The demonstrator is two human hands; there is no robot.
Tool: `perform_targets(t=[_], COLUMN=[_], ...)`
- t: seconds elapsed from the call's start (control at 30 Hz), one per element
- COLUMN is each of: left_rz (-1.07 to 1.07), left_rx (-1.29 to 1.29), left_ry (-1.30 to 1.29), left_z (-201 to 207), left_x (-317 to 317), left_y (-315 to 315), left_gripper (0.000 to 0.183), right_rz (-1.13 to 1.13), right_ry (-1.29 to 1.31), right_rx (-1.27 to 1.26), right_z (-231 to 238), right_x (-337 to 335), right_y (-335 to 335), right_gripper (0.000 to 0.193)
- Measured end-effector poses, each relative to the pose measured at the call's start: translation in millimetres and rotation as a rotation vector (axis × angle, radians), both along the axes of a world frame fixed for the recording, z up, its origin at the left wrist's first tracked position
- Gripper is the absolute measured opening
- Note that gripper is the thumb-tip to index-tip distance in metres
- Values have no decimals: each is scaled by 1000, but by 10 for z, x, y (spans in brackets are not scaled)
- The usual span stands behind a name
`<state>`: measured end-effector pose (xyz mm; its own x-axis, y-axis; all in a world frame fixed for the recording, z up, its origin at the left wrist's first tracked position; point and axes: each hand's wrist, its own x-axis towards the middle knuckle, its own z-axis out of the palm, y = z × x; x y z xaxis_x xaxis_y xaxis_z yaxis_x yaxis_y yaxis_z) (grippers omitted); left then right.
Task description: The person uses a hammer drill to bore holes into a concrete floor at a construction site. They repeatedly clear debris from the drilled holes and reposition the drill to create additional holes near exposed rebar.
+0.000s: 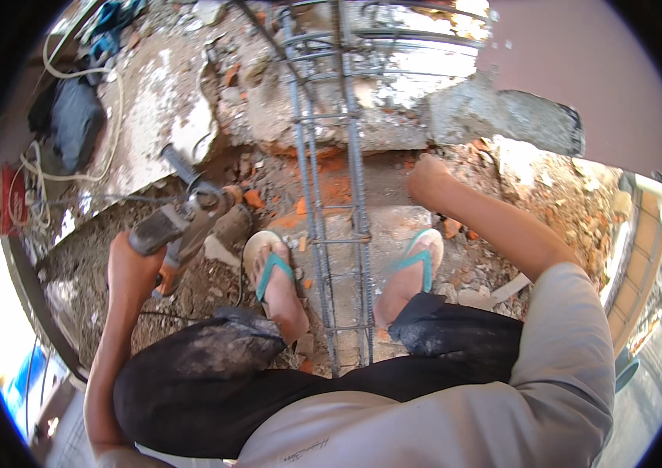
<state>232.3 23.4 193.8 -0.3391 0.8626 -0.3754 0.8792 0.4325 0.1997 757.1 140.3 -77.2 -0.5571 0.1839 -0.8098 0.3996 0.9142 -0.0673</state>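
My left hand (130, 269) is wrapped round the rear handle of a corded rotary hammer (187, 222), a dark grey power tool with orange parts and a side handle sticking out. The tool lies tilted over the rubble, its front end toward the trench. On the other side, my right hand (430, 183) is closed in a fist low beside the broken concrete ledge; whatever its fingers may hold is hidden. Between my feet runs a steel rebar cage (336, 195), with long bars tied by stirrups, passing between the two hands.
Both feet, in teal-strapped flip-flops (275, 273), straddle the cage on a concrete slab. Brick rubble (557, 203) lies at the right, beside a cement-covered block (502, 117). A pale cable (119, 101) loops past a dark bag (77, 121) at the upper left.
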Motion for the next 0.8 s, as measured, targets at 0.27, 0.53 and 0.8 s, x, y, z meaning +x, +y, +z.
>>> perform_targets(t=[0.27, 0.53, 0.8], left_rz=[29, 27, 20], left_rx=[-56, 0, 3], left_ry=[34, -1, 39], left_z=[124, 28, 112], left_x=[174, 61, 169], left_y=[67, -9, 55], left_gripper=[34, 32, 32], right_rz=[-31, -183, -111], right_ry=[894, 1133, 1042], right_rx=[130, -149, -177], right_z=[-825, -1569, -1241], right_x=[-1011, -1247, -1516], right_y=[-309, -348, -257], right_gripper=[56, 61, 47])
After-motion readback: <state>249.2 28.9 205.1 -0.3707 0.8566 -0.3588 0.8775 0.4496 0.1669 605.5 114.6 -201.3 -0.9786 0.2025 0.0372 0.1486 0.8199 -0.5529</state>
